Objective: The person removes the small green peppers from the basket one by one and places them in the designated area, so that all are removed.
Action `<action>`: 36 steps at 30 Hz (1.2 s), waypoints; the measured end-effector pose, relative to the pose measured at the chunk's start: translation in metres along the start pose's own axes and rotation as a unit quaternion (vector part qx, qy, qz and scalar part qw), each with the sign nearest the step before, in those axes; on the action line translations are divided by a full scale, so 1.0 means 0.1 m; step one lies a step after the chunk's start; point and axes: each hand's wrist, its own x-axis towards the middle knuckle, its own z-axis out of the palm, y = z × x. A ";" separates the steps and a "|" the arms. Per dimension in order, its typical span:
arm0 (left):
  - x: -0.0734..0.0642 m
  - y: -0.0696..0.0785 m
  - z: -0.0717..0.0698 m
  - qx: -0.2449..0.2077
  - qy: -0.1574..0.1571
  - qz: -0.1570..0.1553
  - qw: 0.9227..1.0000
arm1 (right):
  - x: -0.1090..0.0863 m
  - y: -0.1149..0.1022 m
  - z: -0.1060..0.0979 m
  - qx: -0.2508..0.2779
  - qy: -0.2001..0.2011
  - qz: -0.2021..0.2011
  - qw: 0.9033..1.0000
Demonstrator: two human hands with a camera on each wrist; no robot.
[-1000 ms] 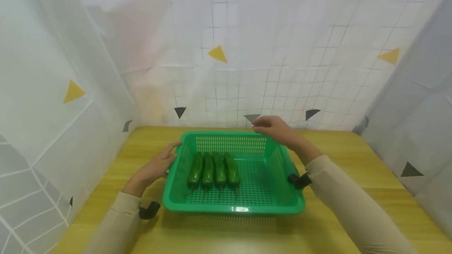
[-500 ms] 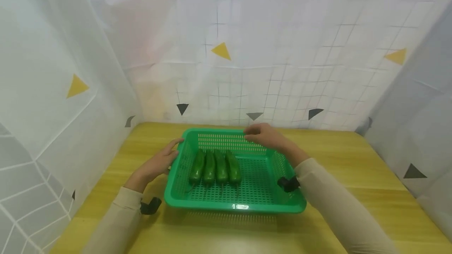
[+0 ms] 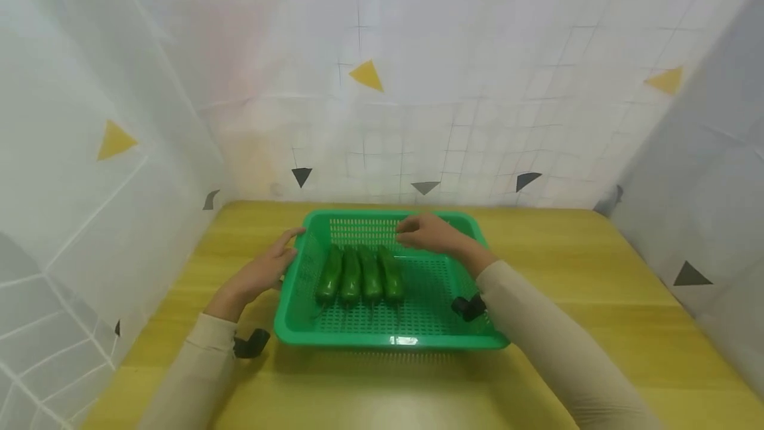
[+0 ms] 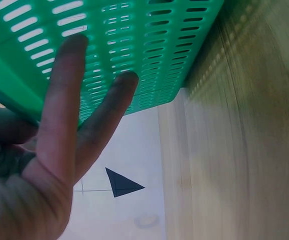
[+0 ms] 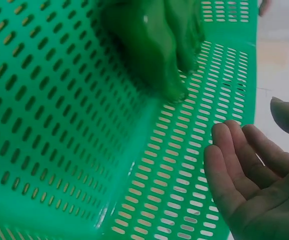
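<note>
A green plastic basket (image 3: 394, 340) with slotted walls stands on the table. Several long green peppers (image 3: 351, 277) lie side by side in its left half, stems toward the front. My left hand (image 3: 262, 274) rests at the basket's left side, a finger reaching the rim. In the left wrist view, two nearly straight fingers (image 4: 59, 115) of that hand lie along the outer slotted wall. Above the basket's back half, right of the peppers, my right hand (image 3: 432, 234) hangs with loosely bent fingers and nothing in them. The right wrist view shows its palm (image 5: 264, 200) beside the back wall.
The yellow wood-grain table (image 3: 573, 297) extends on both sides and in front of the basket. A pale sheet (image 3: 477, 52) with grid lines and triangles stands behind, with similar sheets at the left and right. Dark wrist mounts (image 3: 468, 308) stick out below both wrists.
My right hand has moved left and down from the basket's back right corner, over the inside and closer to the peppers. The left hand stays at the left rim.
</note>
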 end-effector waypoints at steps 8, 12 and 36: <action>0.00 0.00 -0.02 -0.005 0.006 -0.003 1.000 | 0.08 -0.05 0.05 -0.007 -0.015 0.012 1.000; -0.02 0.02 0.00 -0.001 0.010 0.000 1.000 | 0.10 -0.06 0.09 -0.022 -0.020 0.020 0.999; -0.01 0.01 -0.01 -0.005 0.009 -0.004 1.000 | 0.29 0.09 0.35 -0.142 -0.023 0.078 0.987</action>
